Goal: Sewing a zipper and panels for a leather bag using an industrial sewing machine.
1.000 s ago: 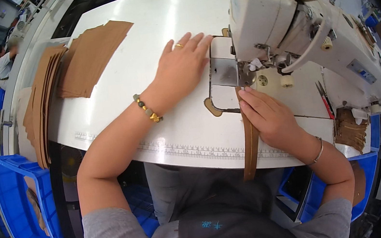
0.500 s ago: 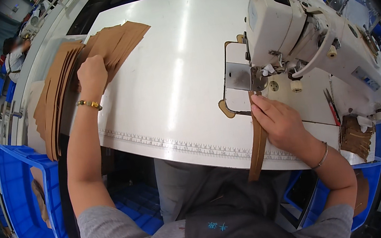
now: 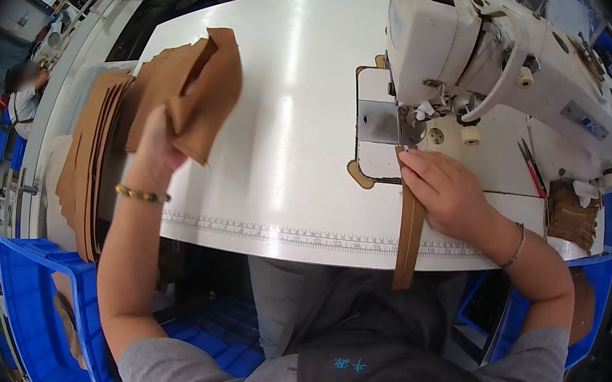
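Observation:
My left hand (image 3: 162, 150) grips a brown fabric piece (image 3: 213, 95), which curls up at the left of the white table. Beneath and beside it lie more stacked brown pieces (image 3: 92, 147). At the sewing machine (image 3: 449, 38), my right hand (image 3: 443, 191) pinches a narrow brown strip (image 3: 409, 231) just in front of the presser foot area. The strip's near end hangs past the table's front edge. My right thumb is partly hidden behind the fingers.
A ruler scale (image 3: 281, 233) runs along the front of the white table (image 3: 272, 117). Red-handled snips (image 3: 531, 169) and a small brown bundle (image 3: 572, 216) lie at right. Blue bins (image 3: 54, 320) stand at left and lower right. A person (image 3: 25, 97) sits far left.
My left hand has lifted a brown piece off the stack, turning it up and slightly toward me. My right hand stays at the strip by the machine.

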Demonstrator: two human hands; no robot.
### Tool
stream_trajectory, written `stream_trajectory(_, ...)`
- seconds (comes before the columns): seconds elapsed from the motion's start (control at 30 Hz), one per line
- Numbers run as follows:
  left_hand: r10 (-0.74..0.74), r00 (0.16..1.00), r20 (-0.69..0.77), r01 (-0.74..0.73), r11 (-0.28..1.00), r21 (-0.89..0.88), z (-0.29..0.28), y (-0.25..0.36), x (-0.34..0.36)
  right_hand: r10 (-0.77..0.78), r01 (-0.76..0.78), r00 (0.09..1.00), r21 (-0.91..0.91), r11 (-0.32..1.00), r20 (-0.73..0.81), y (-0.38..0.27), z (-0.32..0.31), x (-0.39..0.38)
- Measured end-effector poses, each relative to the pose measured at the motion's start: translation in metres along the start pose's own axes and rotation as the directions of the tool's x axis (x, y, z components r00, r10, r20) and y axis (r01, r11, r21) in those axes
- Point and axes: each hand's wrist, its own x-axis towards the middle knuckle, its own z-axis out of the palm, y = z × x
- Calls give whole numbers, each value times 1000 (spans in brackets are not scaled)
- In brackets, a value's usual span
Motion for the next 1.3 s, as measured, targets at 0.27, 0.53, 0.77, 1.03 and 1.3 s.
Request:
stream_trajectory(0.27,-243,785,570,-135,831,540,72,-77,-104,-100,100,995,131,986,-10,-1,-7,3)
stream_trajectory(0.53,-217,773,596,-405,554,727,94,-81,-110,-154,93,976,345,934,152,-4,-11,14)
stream_trajectory(0.77,-416,635,651,521,853,37,85,-120,-134,-217,73,959,580,811,182,-30,-36,42)
stream_trajectory(1.03,-400,712,577,313,916,249,57,-76,-109,-187,155,970,199,968,154,-27,-48,24)
stream_trajectory(1.3,31,549,835,-787,-316,529,87,-96,-107,-228,212,968,144,966,102,-10,-45,6)
